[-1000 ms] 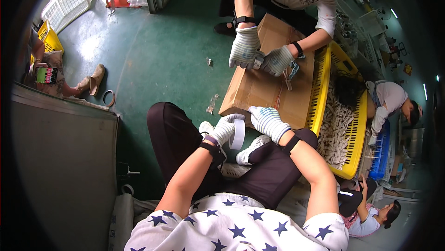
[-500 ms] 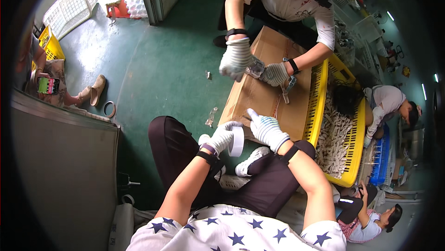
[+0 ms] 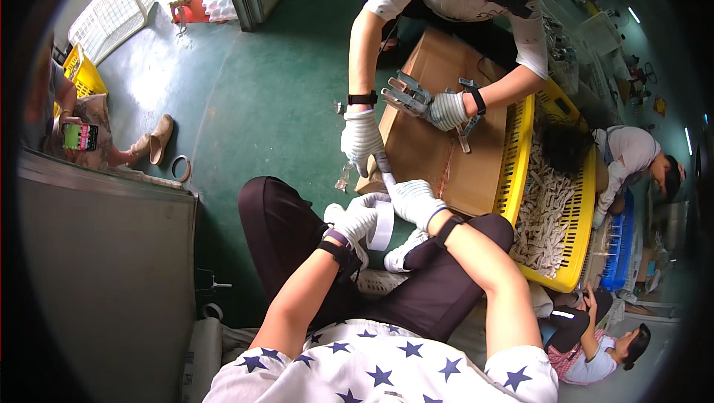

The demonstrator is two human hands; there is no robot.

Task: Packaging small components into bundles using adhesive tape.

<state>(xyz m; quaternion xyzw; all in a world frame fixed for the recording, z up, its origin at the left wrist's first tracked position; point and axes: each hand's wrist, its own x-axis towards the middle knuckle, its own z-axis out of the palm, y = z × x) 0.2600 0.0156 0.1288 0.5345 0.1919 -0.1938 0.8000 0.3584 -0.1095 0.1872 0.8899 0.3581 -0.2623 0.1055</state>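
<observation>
My left hand [image 3: 352,223], in a striped knit glove, is closed round a roll of white tape [image 3: 381,227] held upright above my crossed legs. To its right, my gloved right hand [image 3: 418,203] reaches forward with fingertips together. They meet the gloved fingers of a co-worker's hand [image 3: 362,135] at the near left corner of a brown cardboard box [image 3: 446,158]. Anything pinched between these fingertips is too small to make out. The co-worker's other gloved hand [image 3: 448,111] holds a bundle of grey, clamp-like pieces [image 3: 407,94] over the box.
Right of the box stands a yellow crate [image 3: 567,254] filled with small pale pieces [image 3: 547,217]. Clear plastic scraps [image 3: 343,178] lie on the green floor. A grey panel [image 3: 111,254] stands at the left. Other people sit at the right and far left.
The co-worker's one hand has come down from the bundle to my right fingertips, leaving the bundle in the other hand. My right hand has shifted slightly left; my left still holds the tape roll.
</observation>
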